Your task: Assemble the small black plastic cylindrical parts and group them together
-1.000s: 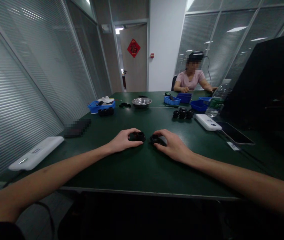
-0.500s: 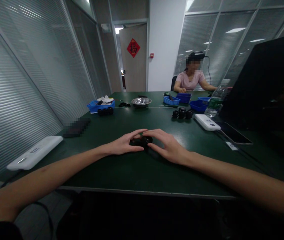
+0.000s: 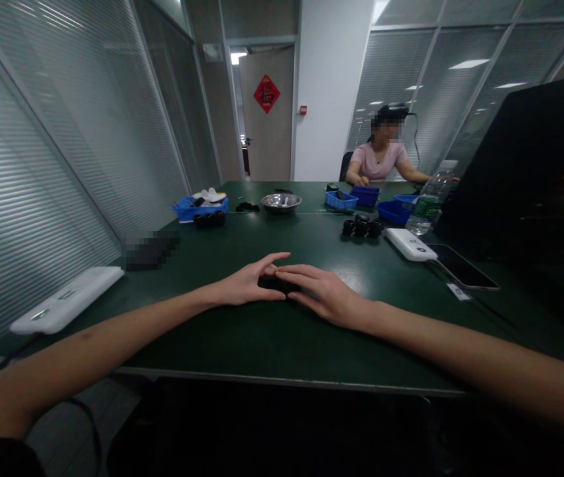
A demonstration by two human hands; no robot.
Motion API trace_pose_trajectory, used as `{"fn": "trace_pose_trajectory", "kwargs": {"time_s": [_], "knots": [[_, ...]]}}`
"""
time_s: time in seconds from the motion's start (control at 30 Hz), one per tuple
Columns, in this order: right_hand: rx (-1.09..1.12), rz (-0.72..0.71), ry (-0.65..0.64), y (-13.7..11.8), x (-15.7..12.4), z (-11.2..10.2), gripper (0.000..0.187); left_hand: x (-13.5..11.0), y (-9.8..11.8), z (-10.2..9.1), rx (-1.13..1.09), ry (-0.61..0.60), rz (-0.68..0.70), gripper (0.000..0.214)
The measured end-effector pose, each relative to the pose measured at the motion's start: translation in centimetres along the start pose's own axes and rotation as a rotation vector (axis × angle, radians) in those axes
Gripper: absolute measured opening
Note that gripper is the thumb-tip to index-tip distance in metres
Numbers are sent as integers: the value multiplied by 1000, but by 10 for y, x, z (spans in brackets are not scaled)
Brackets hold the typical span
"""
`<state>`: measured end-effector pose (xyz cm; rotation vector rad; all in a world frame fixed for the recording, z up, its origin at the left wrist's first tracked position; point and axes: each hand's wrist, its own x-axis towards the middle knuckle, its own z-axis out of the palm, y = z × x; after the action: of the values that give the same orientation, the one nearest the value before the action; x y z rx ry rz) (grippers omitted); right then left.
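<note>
A smooth, dark green tabletop runs down to its straight near edge at six o'clock, and stretches ahead to a round, shiny metal bowl at twelve, a cluster of rounded black pieces at two and a long white case at nine. At the centre, between left hand and right hand, sits a low black object, mostly covered. Left thumb and forefinger are parted, right fingers nearly straight across it; whether either hand grips it cannot be told.
</note>
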<state>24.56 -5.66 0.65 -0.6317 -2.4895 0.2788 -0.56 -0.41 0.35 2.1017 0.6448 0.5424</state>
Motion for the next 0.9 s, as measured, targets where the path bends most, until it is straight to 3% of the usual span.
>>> {"fn": "trace_pose_trajectory", "kwargs": {"time_s": [0.13,0.27,0.47,0.57,0.7,0.9], "knots": [[-48,-6,-42,3,0,-4,63,0,0,-2,78,60,-49,89],[-272,105,-3,36,-4,-24,53,1,1,-4,150,118,-67,83],[-659,547,8,124,-45,-89,51,-1,3,-6,185,98,-87,75],[-759,728,24,156,-69,-112,50,-1,3,-7,187,105,-90,73],[-800,752,68,176,-85,-117,46,0,5,-5,173,152,-99,67],[-860,737,98,178,-83,-111,44,2,-3,-14,315,314,-96,48]]}}
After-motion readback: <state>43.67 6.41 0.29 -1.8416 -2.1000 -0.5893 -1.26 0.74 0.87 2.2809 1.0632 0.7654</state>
